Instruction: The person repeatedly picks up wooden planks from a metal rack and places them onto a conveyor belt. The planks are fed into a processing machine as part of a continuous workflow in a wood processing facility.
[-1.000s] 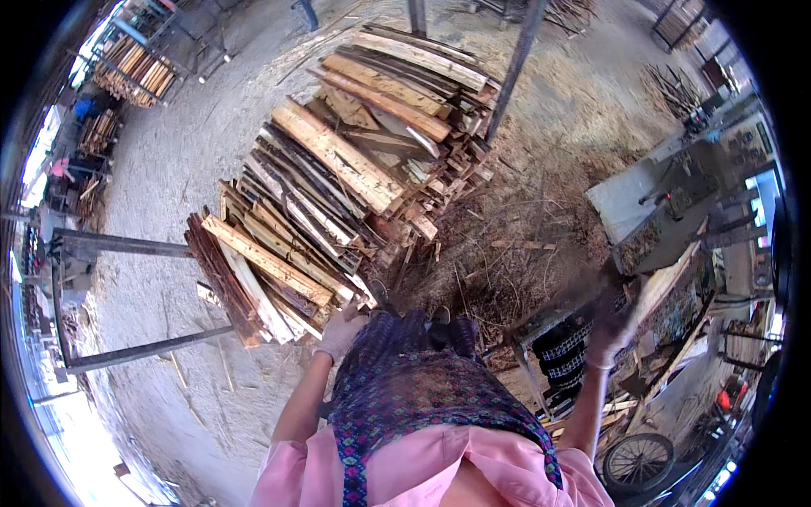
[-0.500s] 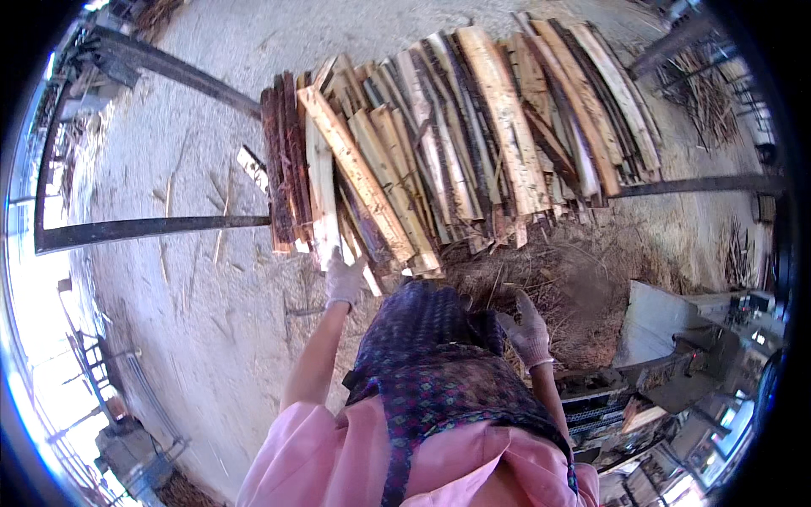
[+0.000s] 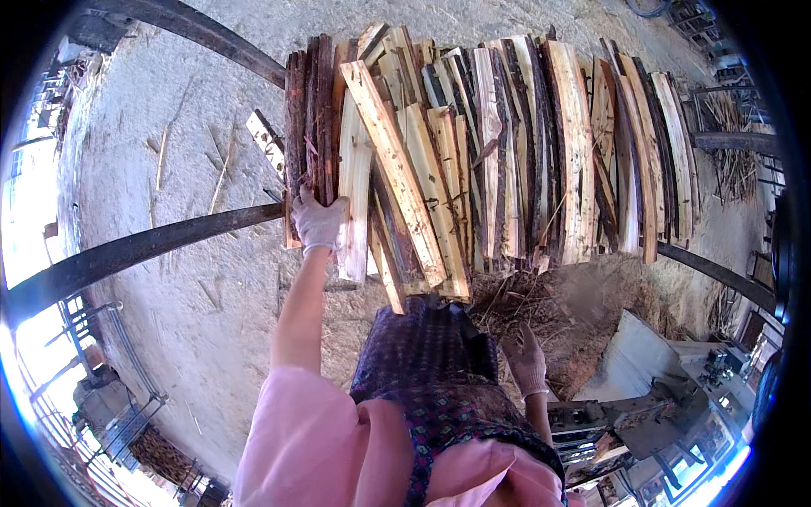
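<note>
the wood stack (image 3: 515, 144) spreads in front of you, its pieces side by side and pointing away from you. a slanted board (image 3: 393, 169) lies across its neighbours, over the far end of the pale board (image 3: 354, 177). a lower bar (image 3: 144, 245) meets the stack just beside your left hand (image 3: 319, 223), an upper bar (image 3: 194, 38) farther off. a short offcut (image 3: 267, 141) lies left of the stack, scraps (image 3: 557, 313) litter the ground on your side of it, and a grey panel (image 3: 638, 359) tilts at your right.

you can't see what the stack rests on. your apron (image 3: 427, 355) hides your feet, and the clutter at lower right is too small and bent to make out.

both hands are gloved. your left has its fingers on the near part of the dark planks (image 3: 311, 127), at the stack's left end, thumb spread toward the pale board; you can't tell whether it grips any. your right hand (image 3: 525, 363) hangs half open beside your apron, with nothing visible in it.
</note>
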The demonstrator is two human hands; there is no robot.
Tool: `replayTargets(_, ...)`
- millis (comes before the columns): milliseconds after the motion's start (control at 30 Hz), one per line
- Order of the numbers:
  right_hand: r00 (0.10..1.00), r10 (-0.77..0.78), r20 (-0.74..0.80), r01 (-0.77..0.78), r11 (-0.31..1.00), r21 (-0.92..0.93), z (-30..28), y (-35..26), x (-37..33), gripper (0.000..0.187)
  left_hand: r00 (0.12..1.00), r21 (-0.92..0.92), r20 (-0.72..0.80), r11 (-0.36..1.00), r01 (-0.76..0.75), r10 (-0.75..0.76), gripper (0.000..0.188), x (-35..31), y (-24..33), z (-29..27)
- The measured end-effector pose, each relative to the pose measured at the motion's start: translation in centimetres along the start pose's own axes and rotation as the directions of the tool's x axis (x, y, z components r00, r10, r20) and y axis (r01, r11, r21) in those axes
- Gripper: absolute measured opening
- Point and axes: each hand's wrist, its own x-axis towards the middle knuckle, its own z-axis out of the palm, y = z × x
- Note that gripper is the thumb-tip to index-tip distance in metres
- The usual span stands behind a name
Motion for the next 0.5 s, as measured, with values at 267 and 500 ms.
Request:
replayTargets(267, 0.975, 0.214, 0.052, -0.213, 0.977, -0.018, 0.0, 2.2, -1.4, 0.072, 0.995, 0.083, -0.02, 0.992, 0.096, -0.095, 0.09, 1.5, 2.3, 0.9)
replayTargets(500, 0.978, 0.207, 0.019, -0.208, 0.977, 0.051, 1.0, 3.4, -1.9, 0.068, 0.991, -0.089, 0.115, 0.995, -0.052, 0.062, 0.088, 1.3, 1.1, -2.7)
